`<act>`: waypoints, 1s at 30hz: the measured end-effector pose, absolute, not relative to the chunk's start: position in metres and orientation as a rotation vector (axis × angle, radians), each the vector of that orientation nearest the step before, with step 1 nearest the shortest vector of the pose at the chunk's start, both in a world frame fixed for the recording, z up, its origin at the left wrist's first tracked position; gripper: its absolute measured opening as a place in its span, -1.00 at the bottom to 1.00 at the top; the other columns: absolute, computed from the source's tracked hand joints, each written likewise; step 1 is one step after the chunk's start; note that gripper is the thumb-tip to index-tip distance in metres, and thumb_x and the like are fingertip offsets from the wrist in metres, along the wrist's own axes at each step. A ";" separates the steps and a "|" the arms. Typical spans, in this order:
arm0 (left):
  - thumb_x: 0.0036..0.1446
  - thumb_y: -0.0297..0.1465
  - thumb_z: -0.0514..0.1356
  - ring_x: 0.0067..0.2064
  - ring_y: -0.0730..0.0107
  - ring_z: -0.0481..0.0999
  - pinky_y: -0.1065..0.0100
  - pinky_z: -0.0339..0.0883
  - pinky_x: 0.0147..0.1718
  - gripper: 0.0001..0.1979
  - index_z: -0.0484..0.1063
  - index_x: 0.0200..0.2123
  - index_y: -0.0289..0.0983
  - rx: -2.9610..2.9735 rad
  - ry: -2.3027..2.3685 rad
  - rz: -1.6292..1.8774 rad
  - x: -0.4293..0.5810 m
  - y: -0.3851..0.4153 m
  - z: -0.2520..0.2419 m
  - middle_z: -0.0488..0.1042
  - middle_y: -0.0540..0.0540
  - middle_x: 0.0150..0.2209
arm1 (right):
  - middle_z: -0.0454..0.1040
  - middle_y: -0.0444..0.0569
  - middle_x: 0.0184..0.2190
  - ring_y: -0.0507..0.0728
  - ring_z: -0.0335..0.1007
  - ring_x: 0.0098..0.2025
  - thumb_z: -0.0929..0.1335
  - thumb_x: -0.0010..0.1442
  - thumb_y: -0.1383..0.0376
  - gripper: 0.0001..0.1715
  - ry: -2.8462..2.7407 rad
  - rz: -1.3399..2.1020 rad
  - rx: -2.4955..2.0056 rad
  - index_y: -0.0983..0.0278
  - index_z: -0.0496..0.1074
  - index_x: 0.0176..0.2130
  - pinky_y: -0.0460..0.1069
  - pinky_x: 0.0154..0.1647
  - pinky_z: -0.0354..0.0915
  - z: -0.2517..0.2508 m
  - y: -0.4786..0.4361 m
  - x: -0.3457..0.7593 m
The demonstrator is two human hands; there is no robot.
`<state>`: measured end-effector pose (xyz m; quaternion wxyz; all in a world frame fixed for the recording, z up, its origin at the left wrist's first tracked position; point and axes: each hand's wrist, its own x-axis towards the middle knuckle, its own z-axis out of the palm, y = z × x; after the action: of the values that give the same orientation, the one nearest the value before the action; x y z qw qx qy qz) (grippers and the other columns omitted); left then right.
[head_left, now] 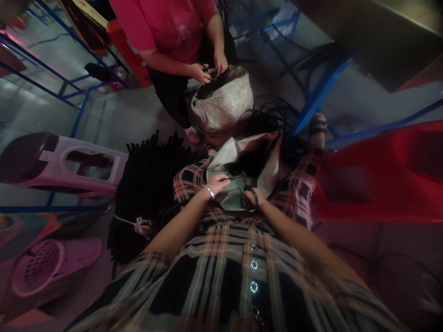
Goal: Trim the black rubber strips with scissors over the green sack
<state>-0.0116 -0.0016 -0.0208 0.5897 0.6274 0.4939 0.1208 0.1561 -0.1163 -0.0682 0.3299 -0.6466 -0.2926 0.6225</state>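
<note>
A pale green woven sack (242, 180) lies open on my plaid lap, its mouth dark inside. My left hand (216, 183), with a silver bracelet (209, 192) on the wrist, pinches a thin black strand (236, 177) over the sack. My right hand (251, 198) grips black-handled scissors (254, 196), whose blades are hard to make out. A thick bundle of black cords (148, 193) hangs beside my left arm. Ahead, a co-worker's hands (209, 69) work a black item at the mouth of a pale sack (221, 101).
A coil of black cords (272, 113) lies between both sacks. A red plastic bin (380, 170) stands to my right. To my left are a pink plastic stool (62, 159) and a pink perforated basket (55, 267). Blue metal racking (321, 92) stands behind.
</note>
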 end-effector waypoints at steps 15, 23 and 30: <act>-0.10 -0.31 0.24 -0.73 0.68 0.11 0.53 -0.06 -0.72 -0.79 0.42 -0.40 -0.34 1.422 1.198 0.290 -0.011 0.000 -0.026 0.26 0.11 -0.67 | 0.34 -0.06 -0.75 -0.02 0.25 -0.68 0.25 0.12 0.12 -0.53 -0.991 1.449 -1.891 0.33 0.37 -0.66 -0.16 -0.62 0.13 -0.076 -0.116 0.156; -0.09 -0.33 0.23 -0.74 0.68 0.11 0.53 -0.08 -0.73 -0.81 0.40 -0.42 -0.34 1.414 1.221 0.286 -0.012 0.003 -0.028 0.26 0.12 -0.68 | 0.34 -0.06 -0.73 -0.01 0.27 -0.66 0.27 0.09 0.13 -0.57 -1.061 1.336 -1.956 0.33 0.38 -0.66 -0.15 -0.60 0.13 -0.090 -0.116 0.156; -0.10 -0.33 0.26 -0.74 0.69 0.11 0.53 -0.10 -0.73 -0.80 0.39 -0.42 -0.34 1.328 1.216 0.312 -0.011 0.001 -0.020 0.26 0.12 -0.69 | 0.32 -0.09 -0.73 -0.01 0.25 -0.69 0.26 0.09 0.15 -0.62 -0.874 1.458 -1.849 0.32 0.33 -0.62 -0.14 -0.63 0.15 -0.074 -0.113 0.158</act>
<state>-0.0111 0.0006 -0.0202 0.6110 0.5753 0.5268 0.1352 0.1577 -0.1130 -0.0743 0.3099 -0.6999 -0.3310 0.5518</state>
